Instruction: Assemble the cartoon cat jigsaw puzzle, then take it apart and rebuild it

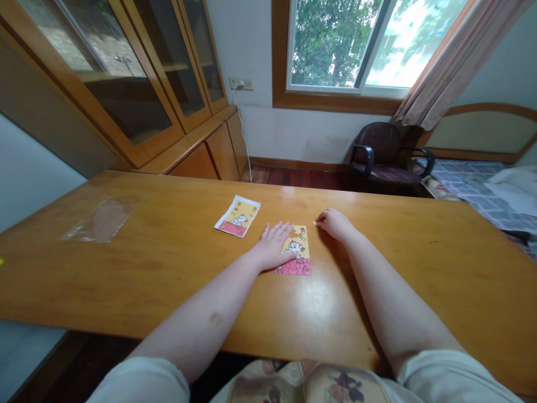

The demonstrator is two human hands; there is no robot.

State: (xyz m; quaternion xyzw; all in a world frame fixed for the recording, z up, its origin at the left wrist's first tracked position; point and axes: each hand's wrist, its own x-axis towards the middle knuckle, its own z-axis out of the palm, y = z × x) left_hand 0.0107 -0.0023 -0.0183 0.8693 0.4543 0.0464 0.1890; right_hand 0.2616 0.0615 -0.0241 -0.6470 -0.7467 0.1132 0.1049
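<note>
A small jigsaw puzzle (pixel 300 264) lies on the table in front of me, yellow above and pink below, with a white cartoon animal in the middle. Near its top, a gap shows the table through the pieces. My left hand (pixel 274 246) rests flat on the puzzle's left side with fingers spread, covering part of it. Just right of the puzzle's upper corner, my right hand (pixel 333 224) pinches a small yellow puzzle piece (pixel 315 223) between thumb and fingertips. A picture card (pixel 238 217) with the same design lies to the left, beyond my left hand.
The wooden table (pixel 168 280) stretches wide on both sides. A clear plastic bag (pixel 103 219) lies flat at its left. Beyond are a glass-door cabinet (pixel 176 120), an office chair (pixel 381 151), a window (pixel 335 47) and a bed (pixel 474 179).
</note>
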